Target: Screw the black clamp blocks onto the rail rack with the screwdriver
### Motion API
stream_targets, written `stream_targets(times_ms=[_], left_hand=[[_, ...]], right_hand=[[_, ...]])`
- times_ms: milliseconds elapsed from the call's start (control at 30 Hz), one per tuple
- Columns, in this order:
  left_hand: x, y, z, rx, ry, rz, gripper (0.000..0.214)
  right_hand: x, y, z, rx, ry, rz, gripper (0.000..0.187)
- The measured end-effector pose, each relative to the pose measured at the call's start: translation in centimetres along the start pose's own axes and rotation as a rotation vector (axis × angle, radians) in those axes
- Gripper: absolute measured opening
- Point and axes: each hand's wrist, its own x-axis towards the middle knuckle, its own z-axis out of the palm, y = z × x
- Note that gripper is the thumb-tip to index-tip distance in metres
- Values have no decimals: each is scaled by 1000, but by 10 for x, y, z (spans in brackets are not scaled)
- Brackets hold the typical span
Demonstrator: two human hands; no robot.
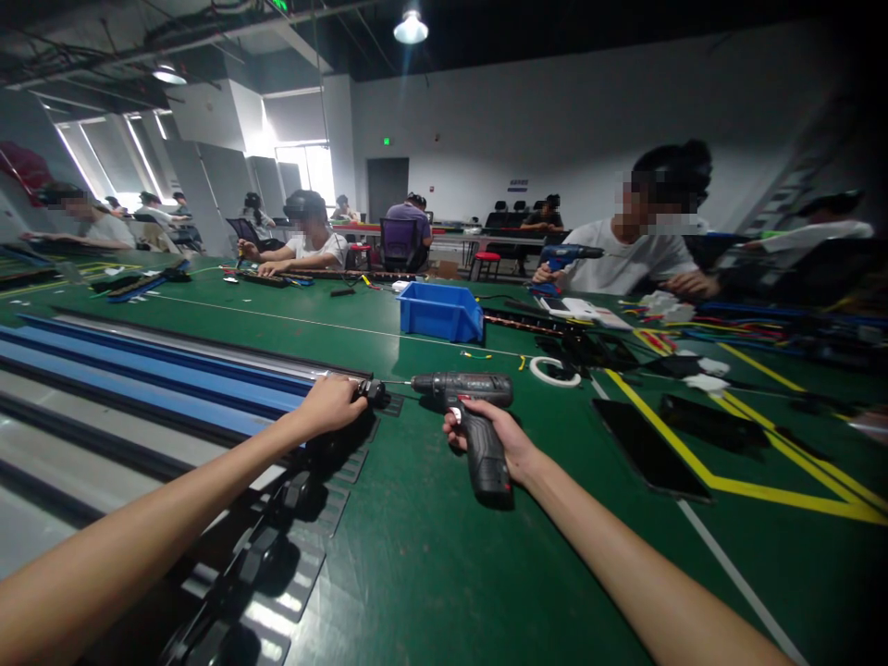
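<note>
My right hand [496,427] is wrapped round the handle of a black cordless drill [478,384], which points left. Its long thin bit [397,382] reaches to a black end fitting [373,390] on the farthest of several long strips. My left hand [331,404] is closed over that end, with thumb and fingers at the fitting. Whether the bit's tip sits inside the fitting, I cannot tell. Blue and grey strips [173,375] lie side by side to the left. More black fittings [260,552] and slotted black plates [305,578] line their near ends.
Beyond the drill stands a blue bin [444,313] on the green table [416,573]. A roll of white tape [555,372] and a dark flat panel [648,449] lie to the right. Across the table, a person in white [624,254] sits by a blue drill [565,257].
</note>
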Motion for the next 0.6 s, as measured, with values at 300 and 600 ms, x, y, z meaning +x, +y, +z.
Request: stream_targets(times_ms=[300,600], left_hand=[[1,6,1,119,-61,-33,35],[2,4,4,93,-71,-27,34]], right_hand=[[4,2,-3,-100,53,-9,23],[2,5,5,-14,67,-16,16]])
